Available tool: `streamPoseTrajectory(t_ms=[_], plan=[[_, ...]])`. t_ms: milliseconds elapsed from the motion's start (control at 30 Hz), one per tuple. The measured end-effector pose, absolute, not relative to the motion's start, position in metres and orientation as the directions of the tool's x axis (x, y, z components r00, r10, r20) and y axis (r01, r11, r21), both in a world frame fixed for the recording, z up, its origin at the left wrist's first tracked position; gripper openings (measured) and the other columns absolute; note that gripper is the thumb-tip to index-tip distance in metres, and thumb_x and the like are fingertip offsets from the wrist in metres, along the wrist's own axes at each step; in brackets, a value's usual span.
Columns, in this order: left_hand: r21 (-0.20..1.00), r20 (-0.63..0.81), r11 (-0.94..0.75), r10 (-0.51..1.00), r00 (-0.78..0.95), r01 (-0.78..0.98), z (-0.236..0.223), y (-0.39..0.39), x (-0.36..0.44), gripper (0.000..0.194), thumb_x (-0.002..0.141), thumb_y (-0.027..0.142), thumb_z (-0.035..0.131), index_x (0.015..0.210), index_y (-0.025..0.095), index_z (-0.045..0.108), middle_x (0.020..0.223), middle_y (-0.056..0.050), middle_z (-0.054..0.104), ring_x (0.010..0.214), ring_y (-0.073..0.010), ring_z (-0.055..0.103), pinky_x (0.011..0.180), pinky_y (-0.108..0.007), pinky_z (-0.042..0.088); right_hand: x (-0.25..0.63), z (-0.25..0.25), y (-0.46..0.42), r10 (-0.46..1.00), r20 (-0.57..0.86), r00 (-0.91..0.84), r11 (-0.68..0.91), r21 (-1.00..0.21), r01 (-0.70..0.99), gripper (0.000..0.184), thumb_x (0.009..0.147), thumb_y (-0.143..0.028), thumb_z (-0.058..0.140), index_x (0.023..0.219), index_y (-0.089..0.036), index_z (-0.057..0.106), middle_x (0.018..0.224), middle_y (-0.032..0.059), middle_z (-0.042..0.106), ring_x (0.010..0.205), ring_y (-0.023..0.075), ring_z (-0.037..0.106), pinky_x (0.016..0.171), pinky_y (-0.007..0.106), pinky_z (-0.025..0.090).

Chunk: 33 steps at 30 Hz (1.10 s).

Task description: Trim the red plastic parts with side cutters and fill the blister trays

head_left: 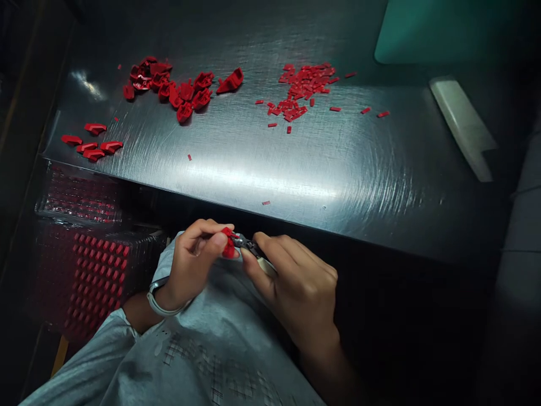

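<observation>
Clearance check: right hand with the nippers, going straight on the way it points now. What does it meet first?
The red plastic part held in the left hand. The tips of the nippers in the right hand look in contact with it, but depth is unclear.

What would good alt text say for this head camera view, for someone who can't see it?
A person's left hand holds a small red plastic part to the metal tip of small pliers gripped in the right hand. Beyond them, a brushed steel table holds scattered red plastic pieces and tiny red bits.
</observation>
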<state>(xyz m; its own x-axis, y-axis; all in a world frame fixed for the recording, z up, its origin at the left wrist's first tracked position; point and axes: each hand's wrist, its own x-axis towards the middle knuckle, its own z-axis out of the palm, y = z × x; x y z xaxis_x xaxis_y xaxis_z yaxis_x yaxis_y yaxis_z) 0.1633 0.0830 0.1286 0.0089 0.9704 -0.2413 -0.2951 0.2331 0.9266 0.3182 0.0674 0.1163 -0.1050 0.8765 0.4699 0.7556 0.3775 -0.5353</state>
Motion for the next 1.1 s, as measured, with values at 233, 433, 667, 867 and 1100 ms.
streamPoseTrajectory(t_ms=[233,433,667,867,1100], plan=[[0.904,-0.341,0.328,0.94,0.001,-0.273,0.125,0.088,0.159,0.038,0.079,0.056,0.085,0.089,0.019,0.08,0.077,-0.001,0.073,0.06,-0.009,0.066,0.064,-0.023,0.058,0.313,0.097,0.074,0.96,0.278,-0.038,0.273,-0.891,0.362,0.045,0.111,-0.044,0.047,0.085,-0.017,0.07,0.069,0.0023,0.067,0.058,0.0143,0.061,0.055,0.025,0.046],[0.917,-0.294,0.304,0.953,0.077,-0.257,0.129,0.092,0.149,0.028,0.082,0.046,0.086,0.088,0.019,0.08,0.081,-0.003,0.075,0.067,-0.0104,0.07,0.066,-0.021,0.059,0.301,0.099,0.082,0.984,-0.171,-0.05,-0.177,-0.972,-0.155,0.059,0.086,-0.075,0.07,0.069,-0.019,0.061,0.057,-0.0032,0.05,0.049,0.0118,0.043,0.046,0.025,0.036],[0.946,-0.144,0.207,0.957,0.251,-0.249,0.125,0.089,0.14,0.018,0.084,0.033,0.085,0.088,0.018,0.076,0.087,-0.005,0.074,0.077,-0.0138,0.073,0.071,-0.024,0.06,0.296,0.1,0.085,0.975,-0.16,-0.151,-0.199,-0.937,-0.288,0.041,0.085,-0.053,0.081,0.072,-0.019,0.063,0.062,-0.0025,0.053,0.054,0.0121,0.046,0.05,0.025,0.04],[0.992,0.111,-0.115,0.991,0.078,0.042,0.151,0.12,0.087,0.018,0.086,0.034,0.082,0.087,0.017,0.075,0.087,-0.006,0.075,0.074,-0.014,0.071,0.069,-0.026,0.058,0.303,0.078,0.076,0.955,-0.216,-0.203,-0.277,-0.894,-0.353,0.037,0.094,-0.051,0.073,0.079,-0.018,0.065,0.063,-0.0006,0.054,0.054,0.0135,0.048,0.05,0.026,0.04],[0.368,0.315,-0.188,0.947,0.068,0.911,0.193,0.226,0.012,0.015,0.089,0.018,0.073,0.104,0.018,0.075,0.107,-0.008,0.077,0.099,-0.0227,0.07,0.093,-0.037,0.055,0.298,0.075,0.077,0.933,-0.287,-0.218,-0.346,-0.883,-0.316,0.045,0.087,-0.058,0.078,0.074,-0.018,0.064,0.06,-0.0003,0.053,0.05,0.0127,0.047,0.048,0.026,0.039]])
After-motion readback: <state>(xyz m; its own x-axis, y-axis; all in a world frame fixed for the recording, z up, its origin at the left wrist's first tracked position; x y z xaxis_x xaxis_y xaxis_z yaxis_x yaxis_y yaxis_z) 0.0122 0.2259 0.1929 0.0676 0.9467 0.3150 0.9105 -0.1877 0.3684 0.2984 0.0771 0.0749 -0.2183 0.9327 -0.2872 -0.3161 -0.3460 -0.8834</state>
